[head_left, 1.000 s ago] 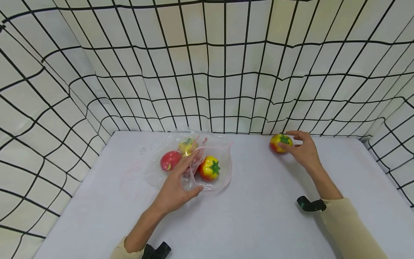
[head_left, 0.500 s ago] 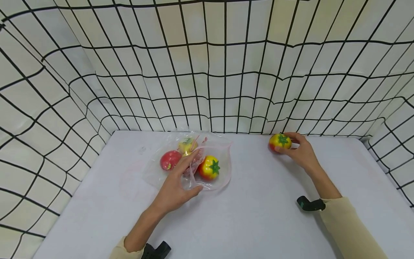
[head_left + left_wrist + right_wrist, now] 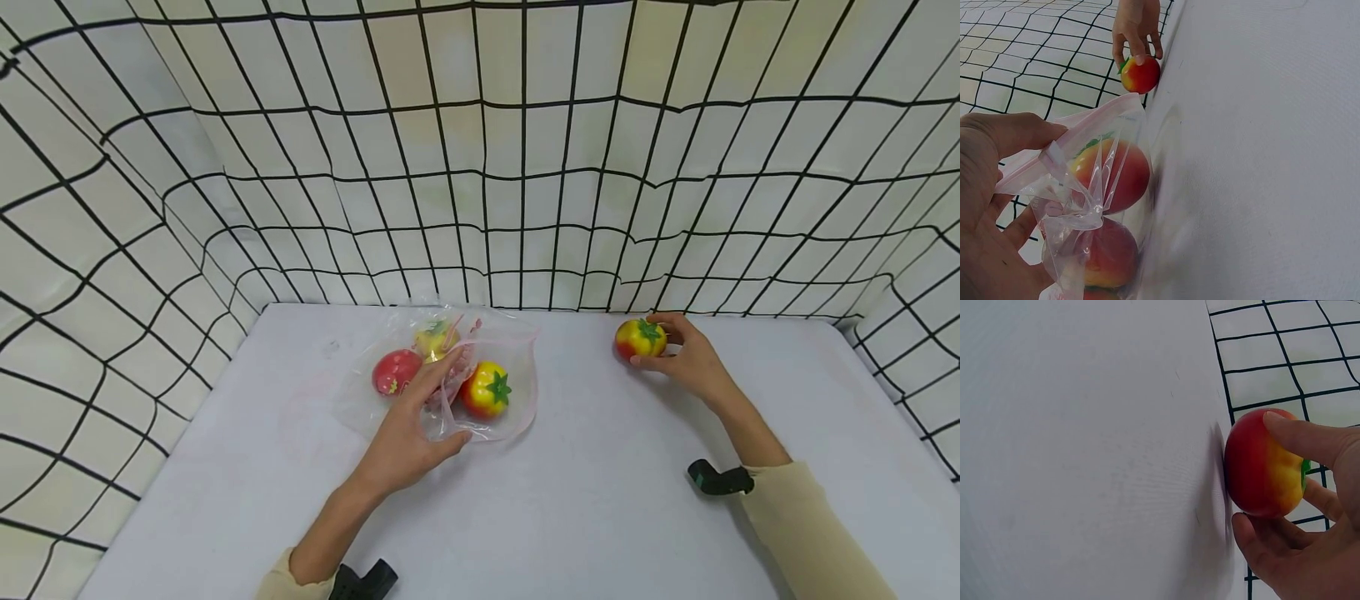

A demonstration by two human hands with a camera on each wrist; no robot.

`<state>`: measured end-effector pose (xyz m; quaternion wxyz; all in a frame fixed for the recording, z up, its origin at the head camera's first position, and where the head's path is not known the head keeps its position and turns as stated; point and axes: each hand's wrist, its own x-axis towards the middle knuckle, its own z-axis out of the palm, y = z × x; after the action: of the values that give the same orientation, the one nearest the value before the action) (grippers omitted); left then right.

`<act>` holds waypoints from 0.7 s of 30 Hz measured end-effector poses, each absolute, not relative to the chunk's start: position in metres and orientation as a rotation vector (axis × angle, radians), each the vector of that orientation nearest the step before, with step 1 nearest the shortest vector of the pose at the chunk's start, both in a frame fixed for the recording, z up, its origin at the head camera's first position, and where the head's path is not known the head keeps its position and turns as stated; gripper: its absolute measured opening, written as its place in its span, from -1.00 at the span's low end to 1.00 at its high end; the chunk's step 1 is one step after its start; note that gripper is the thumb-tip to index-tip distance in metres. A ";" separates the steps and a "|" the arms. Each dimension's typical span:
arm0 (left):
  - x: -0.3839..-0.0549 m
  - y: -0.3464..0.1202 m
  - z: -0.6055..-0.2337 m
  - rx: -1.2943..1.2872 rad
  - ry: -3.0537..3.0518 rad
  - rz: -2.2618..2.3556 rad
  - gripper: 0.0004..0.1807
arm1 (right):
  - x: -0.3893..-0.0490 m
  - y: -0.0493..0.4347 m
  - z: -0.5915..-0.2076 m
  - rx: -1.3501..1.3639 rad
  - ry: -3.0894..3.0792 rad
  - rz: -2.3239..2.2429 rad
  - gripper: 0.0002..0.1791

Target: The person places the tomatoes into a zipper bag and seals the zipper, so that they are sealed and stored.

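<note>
A clear zip-top plastic bag (image 3: 517,423) with a pink rim lies left of the table's middle. Inside it are a red and yellow toy tomato (image 3: 486,390) with a green star-shaped top, a red round fruit (image 3: 396,372) and a yellowish one (image 3: 436,340). My left hand (image 3: 401,442) rests at the bag's mouth, thumb and fingers spread wide against the plastic. Near the table's far edge, my right hand (image 3: 693,362) holds another red and yellow toy tomato (image 3: 1260,465) between thumb and fingers. Whether that tomato touches the table I cannot tell.
A white table (image 3: 570,517) spreads beneath both hands. Black grid netting (image 3: 521,192) over pale panels rises along its far edge and both sides. Each wrist carries a black camera mount, one (image 3: 722,478) on the right and one (image 3: 366,582) on the left.
The right hand has moved slightly left and nearer with the toy tomato, its fingers now around the tomato's right side. The left hand and the bag have stayed in place.
</note>
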<state>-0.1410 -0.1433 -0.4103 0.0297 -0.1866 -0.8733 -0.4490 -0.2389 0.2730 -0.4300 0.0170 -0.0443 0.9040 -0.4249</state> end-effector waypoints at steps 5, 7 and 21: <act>-0.141 -0.143 -0.411 -0.575 -2.697 -1.384 0.13 | -0.238 0.273 -0.431 -0.146 2.811 -1.319 -0.19; -0.141 -0.143 -0.411 -0.577 -2.696 -1.385 0.13 | -0.237 0.272 -0.431 -0.142 2.814 -1.321 -0.20; -0.141 -0.144 -0.411 -0.573 -2.694 -1.382 0.12 | -0.234 0.268 -0.427 -0.114 2.816 -1.319 -0.20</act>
<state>-0.1414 -0.1436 -0.4106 0.0300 -0.1857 -0.8738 -0.4483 -0.2337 0.2682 -0.4274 0.0151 -0.0366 0.9049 -0.4239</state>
